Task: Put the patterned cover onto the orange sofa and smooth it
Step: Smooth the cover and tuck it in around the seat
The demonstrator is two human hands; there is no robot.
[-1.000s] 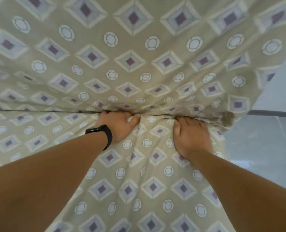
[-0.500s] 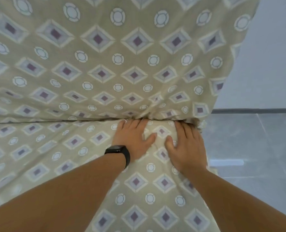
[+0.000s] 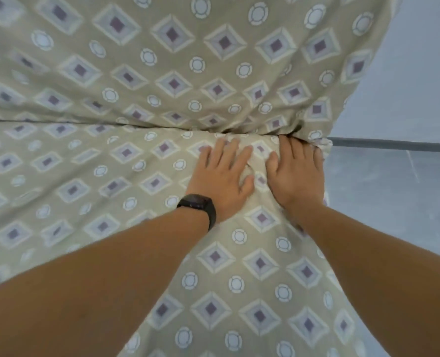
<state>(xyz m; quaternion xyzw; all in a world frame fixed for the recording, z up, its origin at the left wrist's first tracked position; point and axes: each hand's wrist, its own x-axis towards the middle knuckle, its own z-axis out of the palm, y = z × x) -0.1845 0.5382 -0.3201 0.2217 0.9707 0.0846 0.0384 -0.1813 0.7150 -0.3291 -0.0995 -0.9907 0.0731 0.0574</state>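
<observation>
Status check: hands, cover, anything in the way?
Left hand flat, pressing the patterned cover on the seat. Right hand flat, fingertips at the seat-back crease, near the cover's end. Fabric bunched between the hands. Nothing in the way.

The sofa point(image 3: 314, 112) is hidden under the cover point(image 3: 126, 81); only its shape shows. Its backrest fills the upper part of the frame and its seat the lower left and middle, with a crease running across the middle of the frame where the two meet. The beige cover, printed with diamonds and circles, lies on both, bunched and wrinkled at the right end of the crease. Both hands lie flat on the seat there: left hand point(image 3: 224, 180), right hand point(image 3: 298, 173). The grey floor point(image 3: 394, 197) shows at the right.
</observation>
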